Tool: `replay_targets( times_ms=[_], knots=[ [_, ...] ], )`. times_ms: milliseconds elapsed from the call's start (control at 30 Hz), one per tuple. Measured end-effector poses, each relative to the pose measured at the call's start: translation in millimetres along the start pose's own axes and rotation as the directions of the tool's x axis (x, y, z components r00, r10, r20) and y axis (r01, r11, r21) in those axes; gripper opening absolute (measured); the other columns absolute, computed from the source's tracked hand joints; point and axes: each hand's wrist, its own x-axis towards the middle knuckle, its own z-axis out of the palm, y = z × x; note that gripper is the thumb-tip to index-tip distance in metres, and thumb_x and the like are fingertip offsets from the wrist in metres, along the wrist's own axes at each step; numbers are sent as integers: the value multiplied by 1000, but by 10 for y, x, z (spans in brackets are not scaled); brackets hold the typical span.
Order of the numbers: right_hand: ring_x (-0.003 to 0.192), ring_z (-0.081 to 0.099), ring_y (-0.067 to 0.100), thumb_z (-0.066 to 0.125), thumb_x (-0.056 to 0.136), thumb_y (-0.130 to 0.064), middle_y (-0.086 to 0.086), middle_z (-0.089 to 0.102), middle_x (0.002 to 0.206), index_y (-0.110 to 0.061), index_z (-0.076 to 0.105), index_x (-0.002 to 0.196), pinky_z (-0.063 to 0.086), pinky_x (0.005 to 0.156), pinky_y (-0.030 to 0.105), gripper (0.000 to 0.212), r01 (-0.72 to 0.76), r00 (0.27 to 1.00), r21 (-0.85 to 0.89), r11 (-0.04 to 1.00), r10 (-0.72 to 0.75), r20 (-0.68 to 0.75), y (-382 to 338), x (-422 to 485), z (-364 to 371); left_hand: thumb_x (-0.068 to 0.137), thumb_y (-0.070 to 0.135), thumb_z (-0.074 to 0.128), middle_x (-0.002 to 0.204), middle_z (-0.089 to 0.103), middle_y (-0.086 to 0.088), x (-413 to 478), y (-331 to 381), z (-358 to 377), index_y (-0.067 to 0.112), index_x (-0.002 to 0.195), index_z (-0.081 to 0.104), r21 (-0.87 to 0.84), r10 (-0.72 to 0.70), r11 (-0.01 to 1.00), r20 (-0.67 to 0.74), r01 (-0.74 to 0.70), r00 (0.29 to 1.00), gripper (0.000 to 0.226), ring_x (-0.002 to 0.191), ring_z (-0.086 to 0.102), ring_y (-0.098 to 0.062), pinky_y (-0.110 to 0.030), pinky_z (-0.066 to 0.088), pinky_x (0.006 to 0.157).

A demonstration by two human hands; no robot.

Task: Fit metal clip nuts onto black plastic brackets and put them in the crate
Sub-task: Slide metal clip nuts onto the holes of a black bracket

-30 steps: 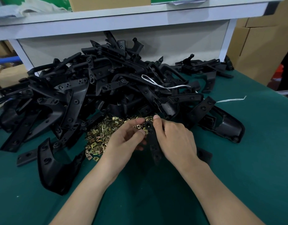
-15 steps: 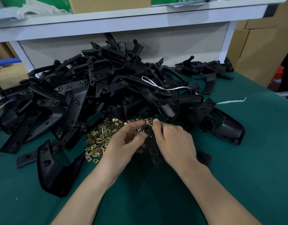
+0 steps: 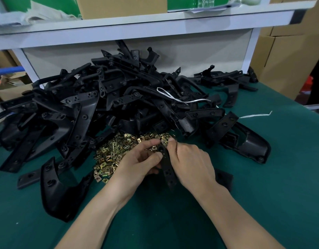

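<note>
Left hand [image 3: 137, 165], right hand [image 3: 192, 161] pinch bracket [image 3: 167, 167] | clip nuts [image 3: 115, 151] heaped beyond | fit unclear

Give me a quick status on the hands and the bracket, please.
Left hand, right hand both pinch the bracket at its far end, by the clip nuts. Nut seating too small to tell. Nothing blocking; crate not in view.

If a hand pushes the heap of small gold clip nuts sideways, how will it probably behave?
The clip nuts lie loose and thinly spread on the green mat, so they would likely scatter rather than move as one. Being small, flat metal pieces, they probably slide, not roll.
</note>
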Motion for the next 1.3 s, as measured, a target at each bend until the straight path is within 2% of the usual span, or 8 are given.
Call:
replay_targets(
  times_ms=[300, 467, 567, 733, 867, 1000, 1100, 1300],
  knots=[
    [55, 39, 16, 16, 108, -42, -9, 44, 66, -23, 56, 99, 14, 44, 26, 45, 2, 1000, -25, 1000, -1, 23, -17, -1, -30, 92, 10, 67, 77, 64, -1, 6, -8, -1, 33, 110, 73, -40, -11, 999, 4, 11, 1000, 30, 76, 65, -11, -21, 54, 71],
    [56, 43, 17, 14, 107, -43, -8, 43, 63, -26, 43, 84, 15, 44, 25, 40, -12, 1000, 31, 999, 11, 25, -43, -12, -34, 91, 10, 68, 81, 59, -6, -2, -2, 20, 32, 109, 74, -59, -28, 998, -9, 28, 1000, 29, 80, 63, -15, -25, 56, 75],
    [54, 42, 16, 17, 107, -43, -8, 44, 63, -26, 41, 83, 16, 44, 25, 38, -8, 1000, 43, 999, 7, 11, -45, -15, -26, 91, 9, 68, 82, 60, -7, -18, 7, 37, 32, 108, 74, -67, -36, 997, -16, 35, 999, 29, 80, 63, -16, -25, 56, 76],
    [55, 39, 16, 19, 108, -42, -9, 45, 64, -23, 55, 91, 14, 44, 26, 44, 11, 1000, 12, 1000, -11, -6, -37, -17, -11, 91, 7, 67, 77, 58, -2, -40, 33, 87, 27, 109, 74, -101, -65, 993, -39, 61, 997, 28, 79, 61, -13, -24, 57, 74],
    [55, 37, 17, 19, 108, -39, -9, 35, 62, -23, 55, 107, 13, 44, 28, 40, 37, 999, -22, 999, -36, 21, -21, -8, -19, 89, 8, 68, 89, 65, -7, -45, 56, 123, 18, 119, 68, -144, -85, 986, -39, 79, 996, 32, 87, 65, -17, -27, 59, 77],
    [50, 34, 14, 17, 106, -42, -9, 35, 58, -21, 56, 100, 16, 45, 29, 45, -18, 1000, 29, 999, 18, 17, 6, 24, -22, 89, 21, 65, 108, 71, -18, -64, 136, 86, 1, 127, 60, -319, -174, 931, 39, 177, 984, 43, 92, 70, -24, -28, 59, 74],
    [48, 29, 8, 13, 104, -45, -10, 36, 58, -22, 58, 94, 14, 46, 25, 51, -58, 998, 23, 998, 57, 26, 13, 39, -17, 95, 24, 62, 113, 69, -26, -84, 158, -4, -3, 119, 65, -334, -239, 908, 83, 253, 968, 36, 90, 70, -26, -29, 60, 74],
    [51, 30, 13, 15, 105, -45, -9, 35, 59, -21, 59, 95, 17, 47, 30, 51, -78, 995, 10, 997, 77, 57, -15, 29, -34, 87, 19, 67, 101, 72, -21, -104, 141, -2, 3, 97, 78, -285, -259, 915, 123, 284, 958, 22, 82, 70, -22, -27, 59, 70]
  ],
)
